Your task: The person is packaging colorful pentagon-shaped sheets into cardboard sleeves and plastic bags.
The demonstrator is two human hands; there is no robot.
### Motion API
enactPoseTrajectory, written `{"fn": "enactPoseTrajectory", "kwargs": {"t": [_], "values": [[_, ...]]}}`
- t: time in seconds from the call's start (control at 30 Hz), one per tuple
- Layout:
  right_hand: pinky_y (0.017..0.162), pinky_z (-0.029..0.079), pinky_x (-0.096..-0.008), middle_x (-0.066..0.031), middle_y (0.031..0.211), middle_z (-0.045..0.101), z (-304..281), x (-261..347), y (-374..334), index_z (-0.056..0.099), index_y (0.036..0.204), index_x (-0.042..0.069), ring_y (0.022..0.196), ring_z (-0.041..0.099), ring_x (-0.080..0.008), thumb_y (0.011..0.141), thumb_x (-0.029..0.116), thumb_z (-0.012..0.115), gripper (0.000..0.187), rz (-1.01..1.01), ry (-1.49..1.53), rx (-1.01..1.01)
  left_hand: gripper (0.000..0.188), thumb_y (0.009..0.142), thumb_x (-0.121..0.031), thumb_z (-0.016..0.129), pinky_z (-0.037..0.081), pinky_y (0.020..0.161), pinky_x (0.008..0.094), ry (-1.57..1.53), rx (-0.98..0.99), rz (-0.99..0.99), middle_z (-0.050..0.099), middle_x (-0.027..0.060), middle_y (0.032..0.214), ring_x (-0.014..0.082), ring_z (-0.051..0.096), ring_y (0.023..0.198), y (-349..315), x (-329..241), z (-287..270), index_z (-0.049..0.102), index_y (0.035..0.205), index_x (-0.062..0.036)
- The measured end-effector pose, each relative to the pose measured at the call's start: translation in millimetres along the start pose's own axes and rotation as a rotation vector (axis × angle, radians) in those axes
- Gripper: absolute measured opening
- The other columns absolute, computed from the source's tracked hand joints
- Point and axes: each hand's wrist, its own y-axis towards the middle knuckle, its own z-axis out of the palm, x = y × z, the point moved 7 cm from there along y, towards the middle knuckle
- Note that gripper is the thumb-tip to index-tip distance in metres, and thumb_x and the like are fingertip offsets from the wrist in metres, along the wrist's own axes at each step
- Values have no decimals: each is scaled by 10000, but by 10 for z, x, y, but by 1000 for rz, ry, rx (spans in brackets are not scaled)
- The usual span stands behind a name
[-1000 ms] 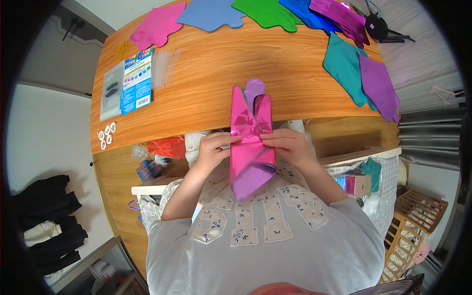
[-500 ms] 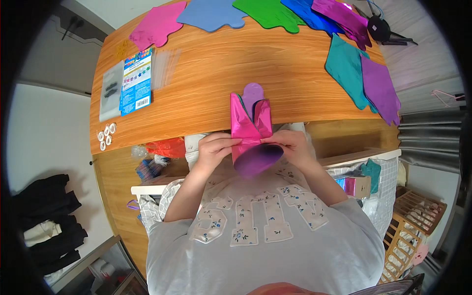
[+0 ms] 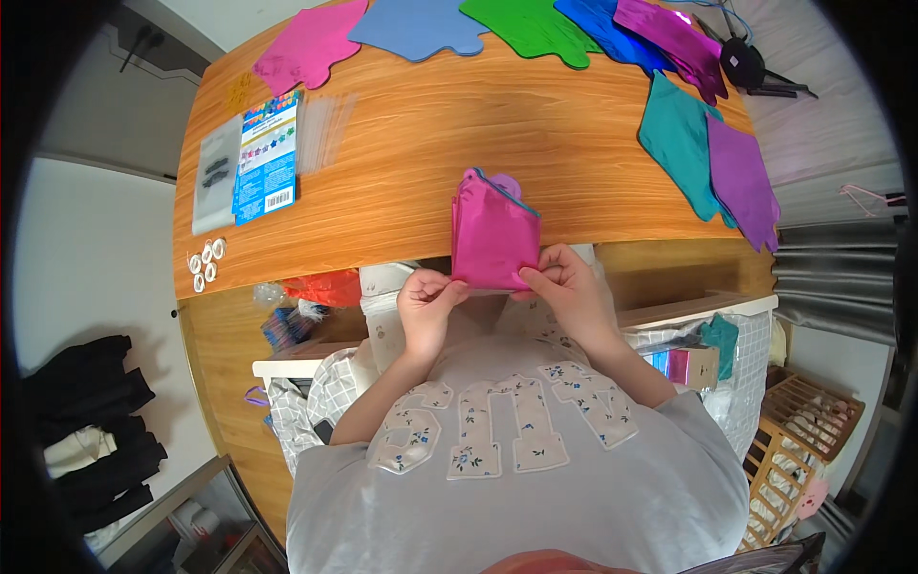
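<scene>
A folded, shiny pink foil piece (image 3: 497,239) is held between my two hands at the table's front edge. Teal shows along its upper right edge, and a rounded purple tab (image 3: 509,184) sticks out behind its top. My left hand (image 3: 427,304) pinches the lower left corner with thumb and fingers. At the lower right corner, my right hand (image 3: 571,292) grips the same piece, its thumb lying on the front. The inner layers of the fold are hidden.
Flat foil pieces lie along the back: pink (image 3: 311,46), light blue (image 3: 416,27), green (image 3: 531,31); teal (image 3: 681,143) and purple (image 3: 744,182) lie right. A blue-and-white package card (image 3: 266,163), clear bags (image 3: 215,182) and several white string coils (image 3: 207,263) lie left. Below is an open drawer (image 3: 660,311).
The pink piece's split front flaps and the dark purple rounded end near me no longer show; a smooth pink face does. Both hands have shifted their grip to its lower corners.
</scene>
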Motion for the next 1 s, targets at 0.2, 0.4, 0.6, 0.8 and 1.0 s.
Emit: {"fn": "enactPoseTrajectory", "kwargs": {"t": [0.2,0.4,0.6,0.8,1.0], "values": [[701,570,-251,-85,826,707,-48,-139,9,478,1005,21,792,721,-153,979,35,665,189,41,-52,-21,178,915,105,651,596,729,269,-47,-21,-81,729,101,877,153,711,776,-21,-15,23,577,994,-36],[701,566,-247,-93,851,716,-24,-140,-18,470,1007,31,804,726,-155,972,29,670,203,7,-48,-18,193,910,113,651,590,733,261,-40,-22,-141,733,101,885,153,713,787,-21,-1,-5,580,1009,-36],[718,563,-244,-109,899,734,-13,-93,-23,433,1016,58,840,736,-169,976,18,651,225,10,-110,-29,202,904,120,652,590,737,261,0,-33,-107,731,95,900,136,692,766,29,-31,-7,576,1011,-33],[717,551,-240,-99,871,726,15,-77,-25,424,1007,52,851,728,-159,968,9,665,248,-58,-41,-30,229,881,115,699,583,770,251,118,93,218,699,136,1104,134,691,887,11,-241,95,582,1024,-21],[763,529,-252,-144,945,744,-32,-80,-162,429,1020,70,911,707,-161,925,-45,693,303,-332,-169,-54,200,894,109,684,576,780,261,178,139,64,670,132,1177,143,688,911,-66,-298,86,615,1050,4]]}}
